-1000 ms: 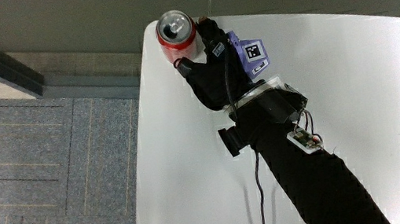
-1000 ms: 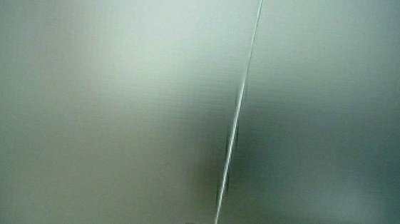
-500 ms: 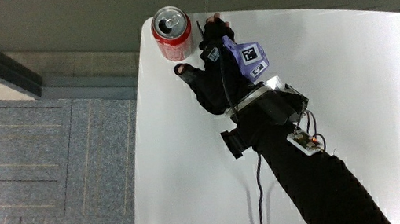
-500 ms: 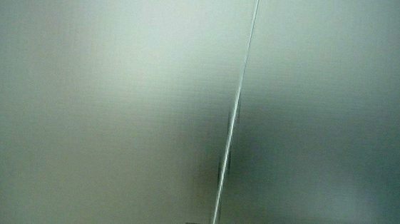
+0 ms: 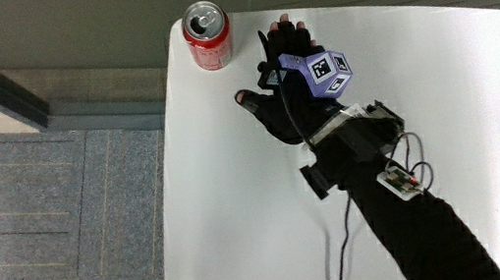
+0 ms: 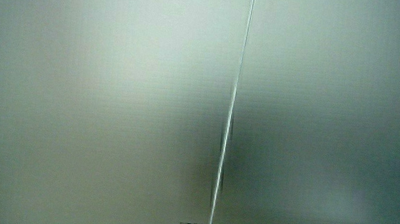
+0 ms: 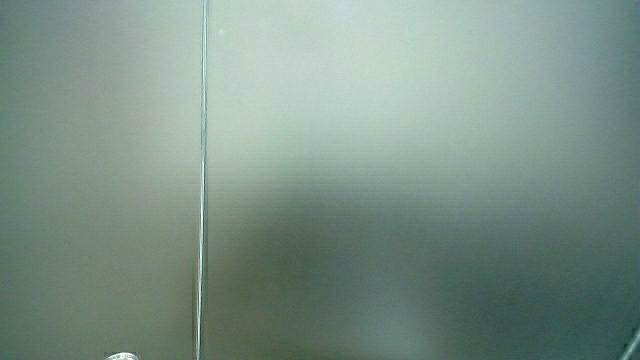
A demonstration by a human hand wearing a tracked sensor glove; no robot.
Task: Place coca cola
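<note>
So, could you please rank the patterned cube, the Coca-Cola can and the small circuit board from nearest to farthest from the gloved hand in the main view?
1. Patterned cube: mounted on the back of the hand.
2. Coca-Cola can: upright beside the hand, not touching it.
3. Small circuit board: on the forearm, nearer to the person.

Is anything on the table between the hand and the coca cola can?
Nothing visible. In the main view the coca cola can stands upright at the table's corner, the hand beside it and apart, only bare tabletop between them.
</note>
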